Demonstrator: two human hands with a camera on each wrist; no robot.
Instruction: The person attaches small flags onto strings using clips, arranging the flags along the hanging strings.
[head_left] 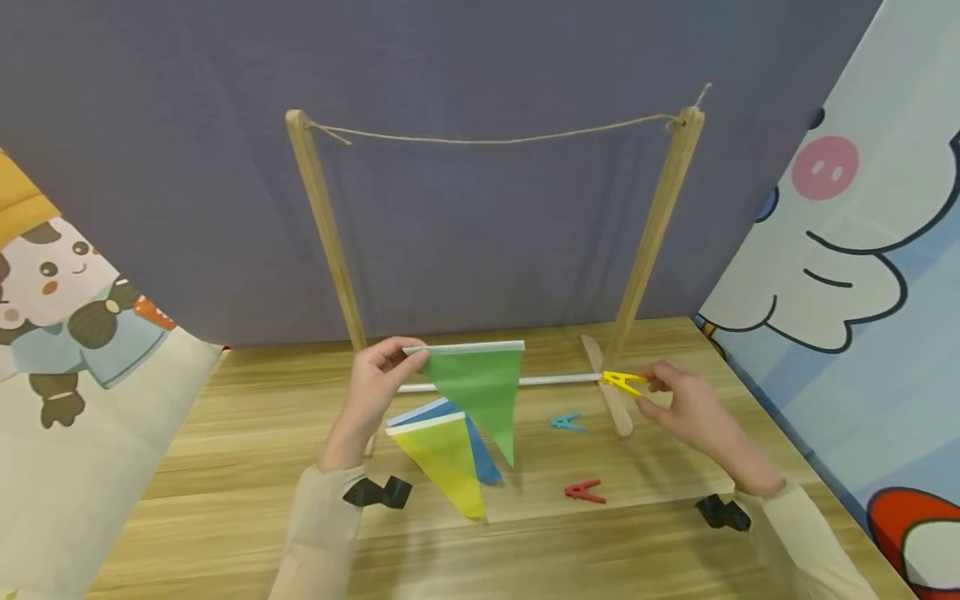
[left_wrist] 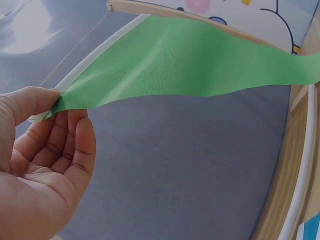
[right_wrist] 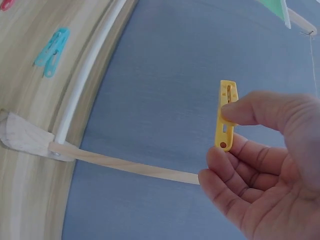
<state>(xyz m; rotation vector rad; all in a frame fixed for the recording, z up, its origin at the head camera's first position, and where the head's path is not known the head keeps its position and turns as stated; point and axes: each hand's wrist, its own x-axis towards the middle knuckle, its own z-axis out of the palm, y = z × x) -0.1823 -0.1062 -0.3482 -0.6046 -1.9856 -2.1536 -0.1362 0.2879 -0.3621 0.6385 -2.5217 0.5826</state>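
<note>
A green triangular pennant [head_left: 483, 387] with a white top edge hangs from my left hand [head_left: 382, 379], which pinches its upper left corner between thumb and fingers. In the left wrist view the pennant [left_wrist: 165, 60] stretches away from the thumb. My right hand [head_left: 686, 408] holds a yellow clothespin [head_left: 622, 382] at the right of the wooden stand. The right wrist view shows the clothespin [right_wrist: 226, 115] between thumb and fingers. Below the left hand, a yellow pennant [head_left: 442, 458] lies partly over a blue pennant [head_left: 483, 454] on the table.
The wooden stand has two posts [head_left: 652, 233] with a twine [head_left: 480, 142] tied across their tops and a white rod [head_left: 558, 380] low between them. A blue clothespin [head_left: 567, 422] and a red clothespin [head_left: 584, 491] lie on the wood-grain table [head_left: 225, 492]. Behind stands a grey backdrop [head_left: 480, 242].
</note>
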